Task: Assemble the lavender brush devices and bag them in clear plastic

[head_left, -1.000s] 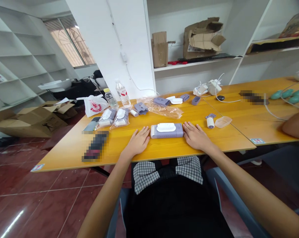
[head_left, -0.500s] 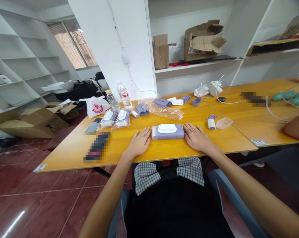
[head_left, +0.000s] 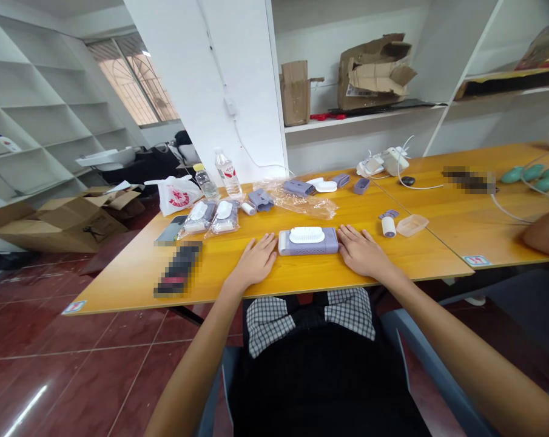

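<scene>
Purple device [head_left: 308, 246]: long axis left-right, brush side up.
My left grip [head_left: 255, 262]: open, flat on surface [head_left: 133, 276].
My right grip [head_left: 361, 252]: open, flat.

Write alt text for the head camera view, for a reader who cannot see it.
A seated person's left hand and right hand lie flat and open on an orange table, either side of a lilac device with a white brush top. Behind it sit bagged parts and two water bottles.

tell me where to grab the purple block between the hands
Probably by its two short ends: the purple block lies flat and lengthwise between the left hand and right hand, so each comes in sideways. Avoid the white ribbed piece on top.
</scene>
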The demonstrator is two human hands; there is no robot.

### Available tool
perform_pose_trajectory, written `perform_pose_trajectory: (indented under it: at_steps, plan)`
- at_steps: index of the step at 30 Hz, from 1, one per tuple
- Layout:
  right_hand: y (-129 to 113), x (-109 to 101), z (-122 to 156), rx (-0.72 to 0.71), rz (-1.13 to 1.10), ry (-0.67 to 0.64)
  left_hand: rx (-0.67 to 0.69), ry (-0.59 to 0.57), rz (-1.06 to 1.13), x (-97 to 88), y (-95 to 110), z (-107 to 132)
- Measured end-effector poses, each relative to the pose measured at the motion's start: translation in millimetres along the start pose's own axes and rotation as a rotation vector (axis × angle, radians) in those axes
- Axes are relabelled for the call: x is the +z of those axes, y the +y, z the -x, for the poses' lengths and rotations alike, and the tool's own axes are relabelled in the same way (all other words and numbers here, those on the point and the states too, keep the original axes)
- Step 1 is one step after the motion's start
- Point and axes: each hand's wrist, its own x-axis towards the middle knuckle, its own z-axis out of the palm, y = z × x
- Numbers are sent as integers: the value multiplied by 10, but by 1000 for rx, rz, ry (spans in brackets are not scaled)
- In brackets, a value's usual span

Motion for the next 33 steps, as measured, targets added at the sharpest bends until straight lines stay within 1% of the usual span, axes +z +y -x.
perform_pose_trajectory:
  at_steps: [8, 16, 27, 29, 31, 33]
  plan:
    - [11, 16, 1, -6, 10, 19, -2, -9, 0, -5, 6, -1]
    - [26, 42, -4, -12, -7, 34, 10, 7, 5, 8, -12, -3]
    - [9, 25, 1, -4, -5, 19, 13, 6, 10, 10, -16, 0]
    - [11, 23, 6, 1, -12, 34, 16, 14, 13, 22, -26, 2]
    - [20, 10, 21, 8, -39, 77, 11, 38, 28, 29, -29, 5]
    - [32, -20, 48, -16, -100, 129, 7, 70, 56, 26, -23, 10]
